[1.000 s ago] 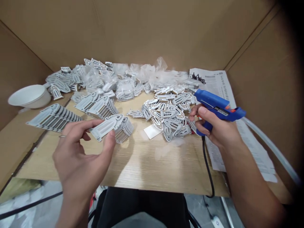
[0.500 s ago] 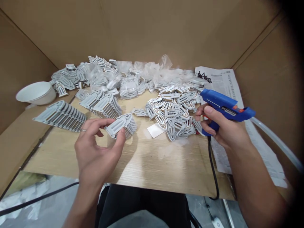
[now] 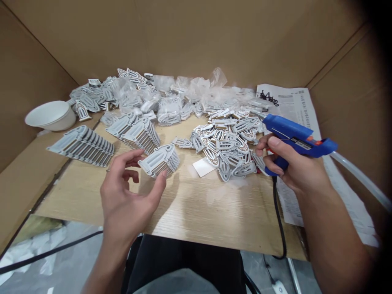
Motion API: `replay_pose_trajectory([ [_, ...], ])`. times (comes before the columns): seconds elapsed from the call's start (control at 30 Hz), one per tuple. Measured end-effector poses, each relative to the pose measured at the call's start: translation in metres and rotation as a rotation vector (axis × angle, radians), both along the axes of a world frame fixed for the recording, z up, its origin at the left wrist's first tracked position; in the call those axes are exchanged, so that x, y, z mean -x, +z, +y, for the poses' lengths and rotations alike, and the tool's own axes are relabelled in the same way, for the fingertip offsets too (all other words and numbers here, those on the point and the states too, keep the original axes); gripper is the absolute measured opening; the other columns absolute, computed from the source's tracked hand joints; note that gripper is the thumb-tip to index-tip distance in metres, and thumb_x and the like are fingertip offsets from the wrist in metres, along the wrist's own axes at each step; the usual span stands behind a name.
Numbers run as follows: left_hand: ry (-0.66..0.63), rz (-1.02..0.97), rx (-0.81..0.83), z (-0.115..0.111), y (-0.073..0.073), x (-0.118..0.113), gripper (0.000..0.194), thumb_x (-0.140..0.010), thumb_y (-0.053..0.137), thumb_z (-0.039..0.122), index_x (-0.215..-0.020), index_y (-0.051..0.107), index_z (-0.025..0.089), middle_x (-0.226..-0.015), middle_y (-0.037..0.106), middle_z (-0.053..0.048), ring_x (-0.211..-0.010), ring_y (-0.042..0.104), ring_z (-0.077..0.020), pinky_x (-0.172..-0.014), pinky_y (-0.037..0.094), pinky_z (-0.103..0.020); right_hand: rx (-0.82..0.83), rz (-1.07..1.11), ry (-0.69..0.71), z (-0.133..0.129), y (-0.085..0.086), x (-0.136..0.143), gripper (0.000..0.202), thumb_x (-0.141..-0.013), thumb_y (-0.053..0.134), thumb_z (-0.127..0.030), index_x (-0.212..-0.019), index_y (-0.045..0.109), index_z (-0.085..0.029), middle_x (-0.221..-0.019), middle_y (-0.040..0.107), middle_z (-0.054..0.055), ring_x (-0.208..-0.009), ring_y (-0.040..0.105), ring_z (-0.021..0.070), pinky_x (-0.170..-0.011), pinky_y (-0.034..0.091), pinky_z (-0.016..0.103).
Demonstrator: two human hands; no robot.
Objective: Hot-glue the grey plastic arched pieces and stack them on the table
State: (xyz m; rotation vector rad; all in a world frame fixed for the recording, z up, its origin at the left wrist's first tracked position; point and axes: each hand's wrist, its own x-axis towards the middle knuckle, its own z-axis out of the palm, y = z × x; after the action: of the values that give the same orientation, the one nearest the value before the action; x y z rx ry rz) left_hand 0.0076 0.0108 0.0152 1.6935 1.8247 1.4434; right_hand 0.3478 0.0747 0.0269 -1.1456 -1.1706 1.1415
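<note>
My left hand [image 3: 130,192] is beside a short stack of grey arch-shaped plastic pieces [image 3: 161,160], its thumb and fingers spread apart around the near end. The thumb tip overlaps the stack's lower edge in view; contact there is hard to make out. Behind it stand two longer leaning stacks, one in the middle [image 3: 134,131] and one at the left [image 3: 82,145]. My right hand [image 3: 294,163] is wrapped round the handle of a blue glue gun [image 3: 298,134], fingers near its red trigger. The gun's nozzle points left, over a loose pile of arch pieces [image 3: 228,145].
At the left stands a white bowl [image 3: 50,116]. Clear plastic bags of pieces [image 3: 171,102] line the cardboard back wall [image 3: 199,36]. Printed paper [image 3: 298,106] lies at the right, and a white card [image 3: 203,167] near the pile. The gun's black cable [image 3: 277,220] hangs over the table edge.
My left fingers have opened away from the short stack, which stays on the table. My right hand still grips the glue gun. The whole view has shifted slightly.
</note>
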Motion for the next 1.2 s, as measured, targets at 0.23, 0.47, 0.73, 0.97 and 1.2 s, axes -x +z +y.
replay_pose_trajectory([
  [0.23,0.107,-0.036,0.249,-0.013,-0.032,0.003,0.048,-0.078,0.090,0.038,-0.115,0.065,0.023,-0.106,0.068,-0.005,-0.093,0.067,-0.0227,-0.081,0.055,-0.037,0.026,-0.023,0.007,0.000,0.000,0.001,0.030,-0.085,0.096,-0.046,-0.087,0.079,-0.023,-0.083,0.071,0.004,-0.047,0.041,0.0076,-0.036,0.024,0.025],
  [0.47,0.079,0.125,0.298,0.000,-0.039,0.008,0.027,-0.075,0.084,0.037,-0.087,0.063,0.025,-0.088,0.067,-0.004,-0.080,0.065,-0.0250,-0.076,0.055,-0.041,0.048,0.013,0.014,-0.001,-0.001,0.000,0.018,-0.090,0.094,-0.036,-0.089,0.082,-0.022,-0.086,0.071,0.008,-0.050,0.045,0.0090,-0.039,0.021,0.031],
  [0.73,0.076,0.204,0.276,0.005,-0.037,0.007,0.022,-0.077,0.081,0.036,-0.076,0.061,0.027,-0.079,0.070,-0.005,-0.081,0.068,-0.0284,-0.080,0.054,-0.044,0.040,0.019,0.029,-0.001,-0.001,0.000,0.013,-0.090,0.093,-0.033,-0.091,0.083,-0.025,-0.084,0.071,0.009,-0.054,0.047,0.0121,-0.039,0.020,0.032],
  [0.97,0.100,0.202,0.320,0.012,-0.037,0.007,0.020,-0.079,0.081,0.038,-0.081,0.067,0.025,-0.082,0.076,-0.005,-0.078,0.069,-0.0269,-0.077,0.054,-0.041,0.056,0.032,0.066,-0.003,0.003,0.004,0.022,-0.087,0.095,-0.040,-0.088,0.081,-0.023,-0.081,0.072,0.007,-0.044,0.041,0.0073,-0.037,0.020,0.031],
  [1.2,0.175,0.186,0.359,0.022,-0.038,0.002,0.023,-0.079,0.080,0.043,-0.081,0.069,0.023,-0.084,0.076,-0.004,-0.080,0.070,-0.0255,-0.076,0.050,-0.038,0.098,-0.011,0.128,-0.003,-0.003,0.004,0.030,-0.088,0.095,-0.046,-0.095,0.077,-0.022,-0.082,0.074,0.004,-0.041,0.042,0.0049,-0.037,0.025,0.025],
])
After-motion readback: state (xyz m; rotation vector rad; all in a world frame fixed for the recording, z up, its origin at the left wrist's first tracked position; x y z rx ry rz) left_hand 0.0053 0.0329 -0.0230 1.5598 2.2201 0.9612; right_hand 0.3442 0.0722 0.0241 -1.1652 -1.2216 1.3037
